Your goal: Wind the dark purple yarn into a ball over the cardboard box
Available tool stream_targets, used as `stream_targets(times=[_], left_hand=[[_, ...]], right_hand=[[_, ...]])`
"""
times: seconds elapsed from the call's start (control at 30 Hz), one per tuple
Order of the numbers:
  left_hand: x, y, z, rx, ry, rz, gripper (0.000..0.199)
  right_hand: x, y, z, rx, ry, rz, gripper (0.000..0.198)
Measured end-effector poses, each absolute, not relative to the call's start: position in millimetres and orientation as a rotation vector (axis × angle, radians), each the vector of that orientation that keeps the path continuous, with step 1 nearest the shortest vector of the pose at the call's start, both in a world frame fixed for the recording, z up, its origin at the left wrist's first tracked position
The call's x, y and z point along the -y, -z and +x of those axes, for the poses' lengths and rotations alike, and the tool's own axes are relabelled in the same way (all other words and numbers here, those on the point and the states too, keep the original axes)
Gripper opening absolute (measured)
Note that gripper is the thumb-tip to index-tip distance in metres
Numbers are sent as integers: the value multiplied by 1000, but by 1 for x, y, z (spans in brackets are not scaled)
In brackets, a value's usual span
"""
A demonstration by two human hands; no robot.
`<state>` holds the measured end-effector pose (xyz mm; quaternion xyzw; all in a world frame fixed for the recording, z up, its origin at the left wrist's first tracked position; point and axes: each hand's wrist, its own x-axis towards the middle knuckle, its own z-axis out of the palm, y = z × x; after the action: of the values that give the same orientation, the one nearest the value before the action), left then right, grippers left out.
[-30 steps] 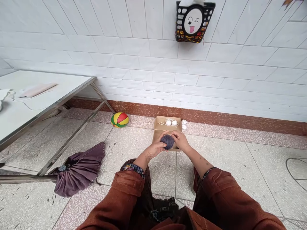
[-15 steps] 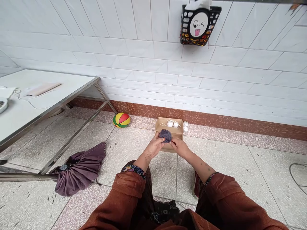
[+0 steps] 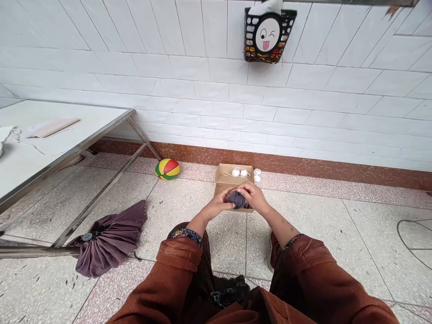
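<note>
A dark grey-purple ball of yarn (image 3: 237, 200) sits in my left hand (image 3: 218, 204), whose fingers and thumb curl round its left side. My right hand (image 3: 254, 196) is closed in a pinch at the top right of the ball, touching its yarn; a single strand is too thin to make out. Beneath both hands stands an open cardboard box (image 3: 221, 178) on the floor, partly hidden by them. Two small white balls of yarn (image 3: 239, 172) lie at its far end, with loose white strands around them.
More small white balls (image 3: 257, 174) lie just right of the box. A striped ball (image 3: 168, 169) rests by a metal-framed table (image 3: 101, 112) on the left, near a folded purple umbrella (image 3: 111, 238). A black basket (image 3: 270, 38) hangs on the tiled wall.
My right hand has moved from the ball's right side up over its top. The dark yarn ball has turned and sits slightly lower. The view has shifted slightly to the right.
</note>
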<state>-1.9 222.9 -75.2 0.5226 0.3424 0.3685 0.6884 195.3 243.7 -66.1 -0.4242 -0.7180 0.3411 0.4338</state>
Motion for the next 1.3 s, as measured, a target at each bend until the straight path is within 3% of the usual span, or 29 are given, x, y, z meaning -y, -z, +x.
stream_targets(times=[0.13,0.27,0.43,0.63,0.8,0.9,1.1,1.3], left_hand=[[-222,73,-1,-589,-846,1102,83],[-227,73,-1,-669,-995,933,64],[-237,77,-2,-922,-1162,882,49],[-236,79,-4,-1094,-1054,1188,62],[-231,84,-4,-827,-804,1236,89],[-229,85,-3,-641,-775,1214,93],[-229,80,-4,-661,-955,1032,74],[-238,85,-6,-905,-1148,936,58]], right_hand=[[-253,85,195,1738,-892,-1184,22],[-250,103,192,1837,-926,-1270,20],[-234,97,186,2060,-992,-1054,18],[-227,62,188,2024,-971,-898,21],[-238,54,195,1796,-875,-983,23],[-247,66,197,1764,-847,-1051,21],[-248,100,191,1878,-905,-1266,20],[-229,93,187,2153,-950,-1042,19]])
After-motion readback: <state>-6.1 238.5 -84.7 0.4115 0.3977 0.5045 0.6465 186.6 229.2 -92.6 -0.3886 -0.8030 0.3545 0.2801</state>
